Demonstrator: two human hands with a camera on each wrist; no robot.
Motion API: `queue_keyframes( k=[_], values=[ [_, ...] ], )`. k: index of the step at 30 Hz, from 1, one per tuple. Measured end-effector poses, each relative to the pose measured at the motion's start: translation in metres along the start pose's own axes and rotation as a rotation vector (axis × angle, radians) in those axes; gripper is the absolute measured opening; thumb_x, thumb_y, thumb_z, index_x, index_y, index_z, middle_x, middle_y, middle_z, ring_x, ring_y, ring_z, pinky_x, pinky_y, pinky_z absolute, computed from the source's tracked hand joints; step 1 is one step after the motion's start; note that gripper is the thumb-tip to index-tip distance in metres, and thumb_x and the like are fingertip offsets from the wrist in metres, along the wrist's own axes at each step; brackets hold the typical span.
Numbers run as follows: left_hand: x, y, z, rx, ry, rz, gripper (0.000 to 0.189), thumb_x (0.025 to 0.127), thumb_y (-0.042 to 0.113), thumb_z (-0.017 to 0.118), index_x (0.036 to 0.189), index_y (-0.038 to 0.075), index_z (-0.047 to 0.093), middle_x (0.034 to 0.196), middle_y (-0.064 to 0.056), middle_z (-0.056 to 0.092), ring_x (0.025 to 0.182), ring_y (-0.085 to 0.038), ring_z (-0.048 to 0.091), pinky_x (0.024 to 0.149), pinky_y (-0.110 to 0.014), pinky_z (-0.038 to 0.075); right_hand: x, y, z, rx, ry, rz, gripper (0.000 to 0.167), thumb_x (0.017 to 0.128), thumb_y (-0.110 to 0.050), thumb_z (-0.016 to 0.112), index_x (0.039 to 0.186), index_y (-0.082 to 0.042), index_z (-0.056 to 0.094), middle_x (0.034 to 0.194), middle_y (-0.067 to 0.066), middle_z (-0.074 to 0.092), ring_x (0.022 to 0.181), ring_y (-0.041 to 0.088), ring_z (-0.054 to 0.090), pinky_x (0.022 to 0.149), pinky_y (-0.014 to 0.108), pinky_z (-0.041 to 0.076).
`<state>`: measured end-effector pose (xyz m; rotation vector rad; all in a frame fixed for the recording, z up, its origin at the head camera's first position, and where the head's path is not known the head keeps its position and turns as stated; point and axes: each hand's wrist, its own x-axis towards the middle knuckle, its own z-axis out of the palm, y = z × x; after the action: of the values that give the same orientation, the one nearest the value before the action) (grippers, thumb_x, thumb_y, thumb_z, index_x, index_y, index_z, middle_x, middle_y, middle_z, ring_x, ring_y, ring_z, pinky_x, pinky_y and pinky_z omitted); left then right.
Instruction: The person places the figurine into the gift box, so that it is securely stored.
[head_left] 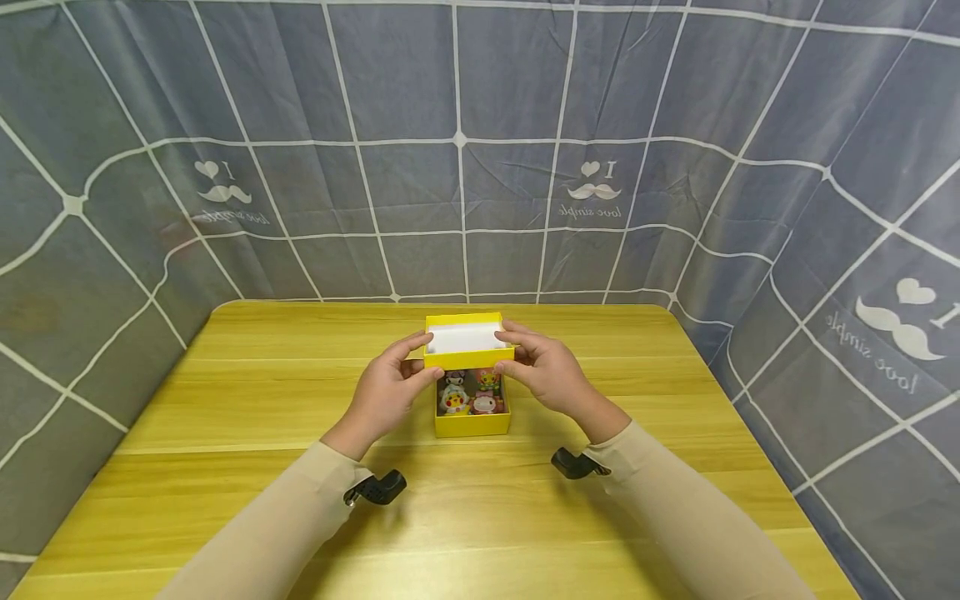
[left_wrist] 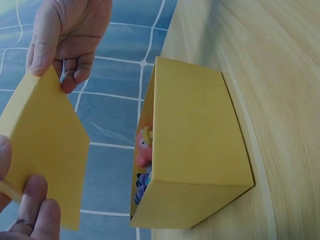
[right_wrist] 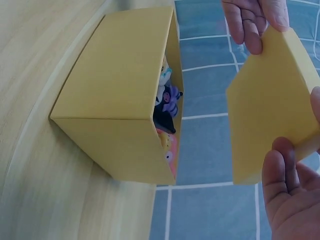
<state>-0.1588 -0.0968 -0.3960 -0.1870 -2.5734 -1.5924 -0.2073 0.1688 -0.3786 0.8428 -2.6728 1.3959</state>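
Note:
A yellow box lid (head_left: 468,360) with a white inside is held above a yellow box (head_left: 472,426) on the table. My left hand (head_left: 386,387) pinches the lid's left side between thumb and fingers. On the opposite side, my right hand (head_left: 551,375) grips it the same way. Small toy figures sit in the box, among them a yellow-faced one (head_left: 454,402) and a pink one (head_left: 487,404). Both wrist views show a gap between the lid (left_wrist: 55,145) and the box (right_wrist: 112,70). The lid hides the box's far edge in the head view.
The wooden table (head_left: 285,517) spreads around the box on every side. A grey-blue curtain (head_left: 517,183) with white grid lines hangs behind the table and along both sides. Black wrist cameras (head_left: 382,488) sit at both sleeves.

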Motion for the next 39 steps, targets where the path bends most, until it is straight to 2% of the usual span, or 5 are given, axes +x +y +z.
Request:
queue_keyframes(
  k=[4, 11, 16, 26, 39],
  values=[
    [-0.0004, 0.0009, 0.0001, -0.002, 0.014, 0.004, 0.055, 0.100, 0.023, 0.074, 0.153, 0.019, 0.057, 0.127, -0.014, 0.067, 0.101, -0.023, 0.064, 0.069, -0.022, 0.048, -0.0001, -0.0004, -0.0009, -0.002, -0.005, -0.009, 0.053, 0.097, -0.015, 0.078, 0.147, -0.009, 0.063, 0.165, 0.009, 0.046, 0.086, 0.018, 0.058, 0.070, 0.024, 0.044],
    [-0.0012, 0.0009, 0.0005, 0.007, 0.028, 0.020, 0.052, 0.101, 0.025, 0.073, 0.151, 0.019, 0.059, 0.146, -0.009, 0.061, 0.109, -0.024, 0.065, 0.076, -0.025, 0.051, -0.0008, -0.0003, -0.0049, -0.011, -0.011, -0.039, 0.051, 0.098, -0.013, 0.075, 0.148, -0.010, 0.063, 0.164, 0.010, 0.048, 0.092, 0.018, 0.065, 0.074, 0.027, 0.048],
    [-0.0021, 0.0002, 0.0006, 0.007, 0.039, 0.013, 0.049, 0.102, 0.025, 0.072, 0.149, 0.020, 0.061, 0.141, -0.007, 0.063, 0.107, -0.025, 0.066, 0.073, -0.027, 0.051, 0.0000, 0.0006, -0.0066, -0.004, -0.022, -0.047, 0.049, 0.100, -0.011, 0.073, 0.148, -0.012, 0.063, 0.162, 0.008, 0.050, 0.102, 0.019, 0.067, 0.081, 0.029, 0.052],
    [0.0001, -0.0012, 0.0018, 0.005, 0.041, 0.064, 0.051, 0.102, 0.022, 0.071, 0.151, 0.015, 0.059, 0.163, -0.005, 0.047, 0.117, -0.028, 0.066, 0.097, -0.044, 0.057, 0.0018, 0.0018, -0.0050, -0.017, -0.006, -0.022, 0.045, 0.102, -0.013, 0.070, 0.147, -0.013, 0.064, 0.157, 0.004, 0.057, 0.099, 0.019, 0.063, 0.078, 0.029, 0.051],
    [0.0001, -0.0008, 0.0023, 0.002, 0.056, 0.084, 0.047, 0.106, 0.025, 0.066, 0.152, 0.022, 0.058, 0.148, -0.007, 0.060, 0.120, -0.028, 0.066, 0.098, -0.049, 0.058, 0.0013, 0.0010, -0.0057, 0.013, 0.012, -0.016, 0.049, 0.103, -0.015, 0.069, 0.151, -0.014, 0.060, 0.141, 0.011, 0.068, 0.091, 0.025, 0.061, 0.068, 0.028, 0.046]
  ],
)
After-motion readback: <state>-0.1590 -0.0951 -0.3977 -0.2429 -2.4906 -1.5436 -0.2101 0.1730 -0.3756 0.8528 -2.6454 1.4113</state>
